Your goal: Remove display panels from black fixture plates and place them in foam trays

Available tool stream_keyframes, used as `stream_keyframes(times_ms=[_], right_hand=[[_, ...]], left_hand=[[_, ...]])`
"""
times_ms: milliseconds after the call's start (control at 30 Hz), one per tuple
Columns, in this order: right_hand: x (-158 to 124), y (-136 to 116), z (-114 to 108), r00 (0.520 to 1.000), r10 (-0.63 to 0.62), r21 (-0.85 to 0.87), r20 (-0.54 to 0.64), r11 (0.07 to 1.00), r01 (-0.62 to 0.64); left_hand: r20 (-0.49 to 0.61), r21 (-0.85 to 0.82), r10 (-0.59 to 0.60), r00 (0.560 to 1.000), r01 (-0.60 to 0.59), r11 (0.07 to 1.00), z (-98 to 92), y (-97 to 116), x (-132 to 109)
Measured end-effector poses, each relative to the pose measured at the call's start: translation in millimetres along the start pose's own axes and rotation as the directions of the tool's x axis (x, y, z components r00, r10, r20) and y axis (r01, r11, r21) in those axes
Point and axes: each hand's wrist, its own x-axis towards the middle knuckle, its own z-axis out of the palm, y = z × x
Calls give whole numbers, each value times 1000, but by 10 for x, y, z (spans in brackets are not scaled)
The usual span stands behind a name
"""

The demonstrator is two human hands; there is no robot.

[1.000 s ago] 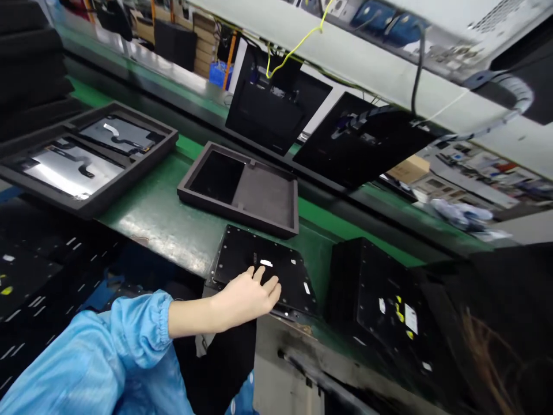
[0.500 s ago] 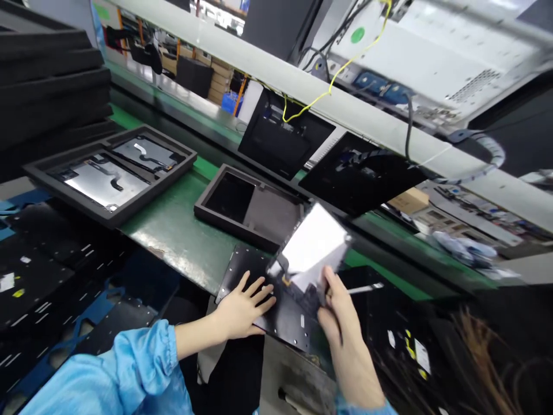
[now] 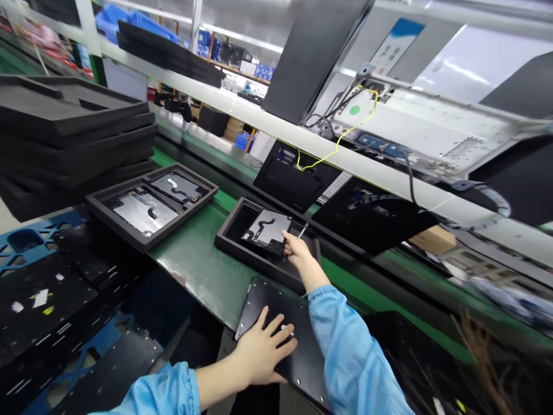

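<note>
Here, left hand [image 3: 263,351] lies flat, fingers spread, pressing on one black plate [image 3: 298,340] at the bench's near edge. Right hand [image 3: 296,249] pinches the corner of one silver panel [image 3: 268,229], which sits tilted in the left pocket of a two-pocket foam tray [image 3: 242,245] on the green belt [image 3: 194,265]. A second tray [image 3: 151,203], further left, holds two panels. Empty trays are stacked [image 3: 73,132] behind it.
</note>
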Motion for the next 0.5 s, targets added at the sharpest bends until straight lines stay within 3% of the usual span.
stream_keyframes(times_ms=[133,200,267,367,433,500], right_hand=[[44,-120,560,1000,-7,-122,22,992,9],[-22,-186,694,998,-56,-178,24,982,59],[-166,-255,683,989,-148,-230,17,962,148],[-591,-285,368,947,-319,-289,26,905,312],[-1011,-175,-37,918,-389,-313,69,866,391],[-1464,104,-575,908,-393,-383,144,824,417]], left_hand=[[14,-2,6,1000,-6,1000,-28,-25,-2],[28,-3,6,1000,-6,1000,-35,-37,-2],[41,-20,7,999,-7,1000,-37,-43,2],[63,-82,6,998,-1,997,-63,-46,6],[68,-157,1,998,10,988,-104,-56,-18],[48,-241,-29,998,40,970,-140,-82,-87]])
